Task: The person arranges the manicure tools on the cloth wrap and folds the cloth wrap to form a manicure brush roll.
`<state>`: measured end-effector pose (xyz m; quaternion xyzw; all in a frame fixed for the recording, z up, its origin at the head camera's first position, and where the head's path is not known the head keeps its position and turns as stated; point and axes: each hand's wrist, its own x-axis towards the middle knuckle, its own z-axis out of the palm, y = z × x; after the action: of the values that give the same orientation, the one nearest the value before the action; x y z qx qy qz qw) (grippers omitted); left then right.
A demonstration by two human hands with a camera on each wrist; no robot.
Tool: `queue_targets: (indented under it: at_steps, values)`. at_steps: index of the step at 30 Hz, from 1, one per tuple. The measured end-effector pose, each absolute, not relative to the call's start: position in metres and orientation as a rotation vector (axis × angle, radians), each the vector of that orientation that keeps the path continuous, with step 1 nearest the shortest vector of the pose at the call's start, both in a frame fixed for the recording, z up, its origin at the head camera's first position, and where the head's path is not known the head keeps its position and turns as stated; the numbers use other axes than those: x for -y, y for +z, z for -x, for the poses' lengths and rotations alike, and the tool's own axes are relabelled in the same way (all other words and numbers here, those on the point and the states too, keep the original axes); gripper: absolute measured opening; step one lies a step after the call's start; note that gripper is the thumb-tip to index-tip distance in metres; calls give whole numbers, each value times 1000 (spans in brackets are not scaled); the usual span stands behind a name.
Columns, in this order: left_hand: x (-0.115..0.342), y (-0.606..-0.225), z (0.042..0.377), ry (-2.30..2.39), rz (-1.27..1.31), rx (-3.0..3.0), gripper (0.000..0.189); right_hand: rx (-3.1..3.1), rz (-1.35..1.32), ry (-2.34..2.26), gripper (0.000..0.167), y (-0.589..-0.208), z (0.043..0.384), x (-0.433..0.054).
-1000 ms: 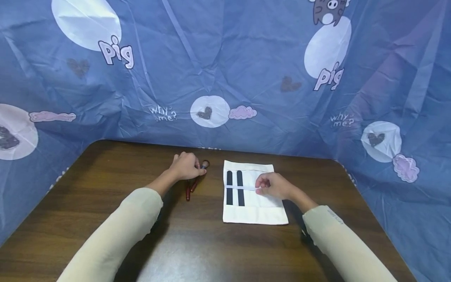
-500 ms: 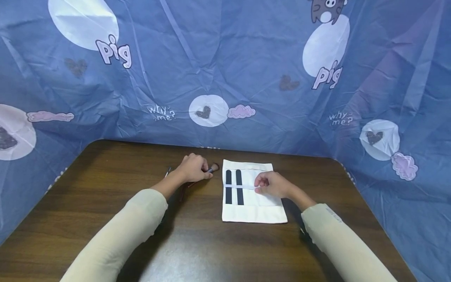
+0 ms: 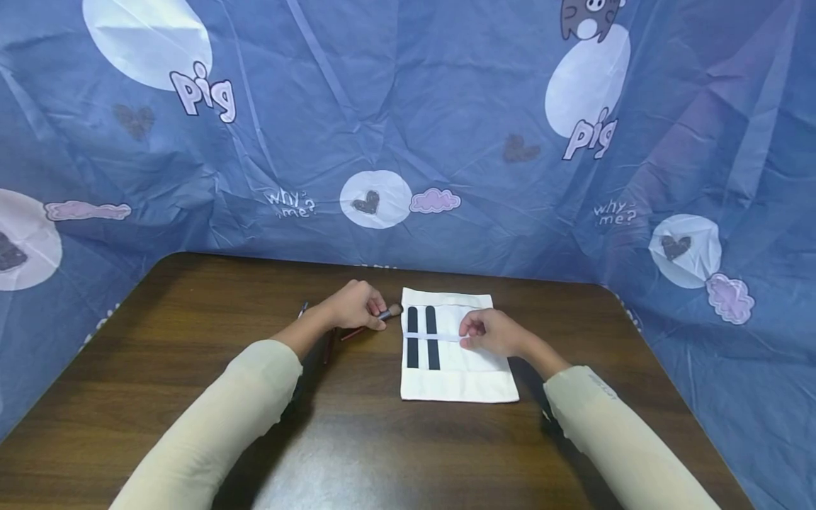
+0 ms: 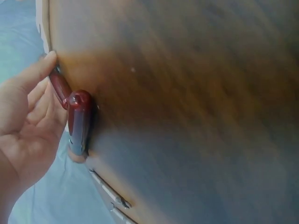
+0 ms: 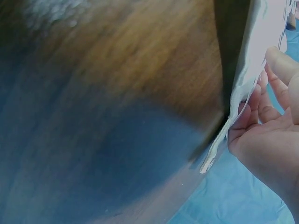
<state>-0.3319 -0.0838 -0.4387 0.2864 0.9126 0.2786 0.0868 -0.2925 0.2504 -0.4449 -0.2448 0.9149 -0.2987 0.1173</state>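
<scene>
My left hand [image 3: 358, 306] pinches a makeup brush [image 3: 389, 312] between thumb and fingers. Its brown bristles point right, near the cloth roll's left edge, and its dark red handle slants down to the left. Beyond the hand in the left wrist view, a second red-handled brush [image 4: 80, 122] lies on the table. An off-white cloth roll [image 3: 459, 388] lies spread flat, with two black round-topped strips [image 3: 433, 354] under a thin white strap [image 3: 440, 338]. At the roll's right part, my right hand [image 3: 497, 333] pinches that strap, thumb against fingers.
Thin silvery items [image 4: 110, 189] lie past the second brush in the left wrist view. The brown wooden table [image 3: 382, 453] has rounded far corners, and a blue printed curtain [image 3: 395, 127] hangs behind it.
My left hand has moved right with the makeup brush, bringing its bristles close to the roll. My right hand stays at the strap.
</scene>
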Motion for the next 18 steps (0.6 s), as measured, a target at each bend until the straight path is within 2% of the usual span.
queue_targets:
  at_steps: [11, 18]
  values:
    - [82, -435, 335, 1089, -804, -2664, 17, -2656, 714, -897, 8, -445, 292, -249]
    - [58, -423, 336, 1410, -618, -2588, 29, -2634, 677, -907, 6, -443, 292, -248]
